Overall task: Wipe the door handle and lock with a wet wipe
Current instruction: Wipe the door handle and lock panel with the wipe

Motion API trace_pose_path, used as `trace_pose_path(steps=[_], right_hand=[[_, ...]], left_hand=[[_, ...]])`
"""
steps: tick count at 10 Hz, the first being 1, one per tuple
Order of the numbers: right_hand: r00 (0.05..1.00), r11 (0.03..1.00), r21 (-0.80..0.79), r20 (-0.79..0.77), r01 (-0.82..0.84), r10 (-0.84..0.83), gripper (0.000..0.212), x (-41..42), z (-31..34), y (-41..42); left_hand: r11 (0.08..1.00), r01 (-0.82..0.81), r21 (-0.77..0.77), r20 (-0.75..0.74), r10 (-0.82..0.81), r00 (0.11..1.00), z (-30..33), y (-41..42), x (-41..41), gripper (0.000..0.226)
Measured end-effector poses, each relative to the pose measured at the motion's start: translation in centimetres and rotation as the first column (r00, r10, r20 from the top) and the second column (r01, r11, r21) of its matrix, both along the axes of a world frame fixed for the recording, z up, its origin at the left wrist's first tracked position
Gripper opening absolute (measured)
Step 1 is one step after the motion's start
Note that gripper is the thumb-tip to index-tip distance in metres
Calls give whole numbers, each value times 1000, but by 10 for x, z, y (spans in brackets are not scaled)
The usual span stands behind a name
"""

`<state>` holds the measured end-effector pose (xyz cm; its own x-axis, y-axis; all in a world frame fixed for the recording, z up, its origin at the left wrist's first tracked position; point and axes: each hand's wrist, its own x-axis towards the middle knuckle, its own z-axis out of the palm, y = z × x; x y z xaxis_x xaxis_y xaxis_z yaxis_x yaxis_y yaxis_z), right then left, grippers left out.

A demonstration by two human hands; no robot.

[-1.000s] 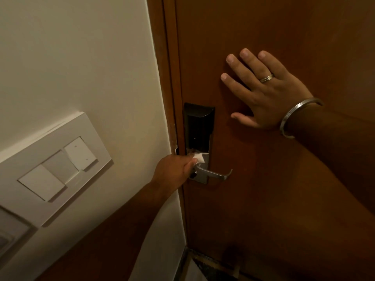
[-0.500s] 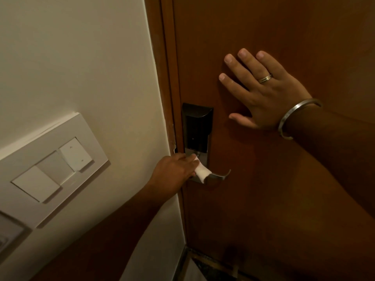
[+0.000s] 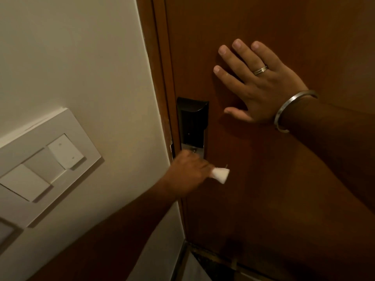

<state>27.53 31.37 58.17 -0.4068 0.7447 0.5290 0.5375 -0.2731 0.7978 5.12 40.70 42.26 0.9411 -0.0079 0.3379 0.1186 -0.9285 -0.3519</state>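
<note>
White wipe (image 3: pixel 221 174) — handle hidden, left hand (image 3: pixel 187 173) blurred

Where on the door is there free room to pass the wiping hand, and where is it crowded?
Free: bare door right of the wet wipe, below the right hand. Crowded: the narrow strip between lock and door frame, where the left hand works.

Single view, head-worn; looks forward and down from close range at the wooden door (image 3: pixel 284 179), tilted so the door frame (image 3: pixel 160 78) slants; wall (image 3: pixel 71 57) with switch plate (image 3: pixel 44 165) fills the left; both forearms enter from the bottom edge; no second view to compare.
</note>
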Motion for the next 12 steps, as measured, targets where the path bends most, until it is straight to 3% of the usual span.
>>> trace_pose_path(steps=[1,3,4,5,6,7,9,11,12], right_hand=[[1000,1000,4,-2,-1,1,90,-1,1,1],[1000,1000,15,0,-3,3,90,1,-1,0],[1000,1000,2,-5,-8,8,90,1,0,-1],[1000,1000,3,2,-5,5,91,2,0,0],[1000,1000,-9,-12,-15,15,90,1,0,1],[1000,1000,0,-9,-15,15,90,0,1,0],[1000,1000,3,11,-1,1,92,-1,2,1],[1000,1000,17,23,3,-3,92,2,-1,1],[1000,1000,7,9,-4,4,92,2,0,0]], left_hand=[[1000,-14,-15,56,15,998,-12,-28,15,23],[995,-64,77,201,47,978,-3,29,-26,28],[993,-67,99,147,52,988,2,41,-28,29],[992,-121,21,152,116,981,7,45,-30,30],[993,-112,33,96,108,989,8,34,-31,38],[991,-125,55,22,124,992,4,-9,-7,30],[937,-282,-206,-10,287,958,-19,-53,38,29],[974,-211,-86,81,217,973,-11,14,-19,39],[984,-173,-42,25,174,984,-1,38,-26,45]])
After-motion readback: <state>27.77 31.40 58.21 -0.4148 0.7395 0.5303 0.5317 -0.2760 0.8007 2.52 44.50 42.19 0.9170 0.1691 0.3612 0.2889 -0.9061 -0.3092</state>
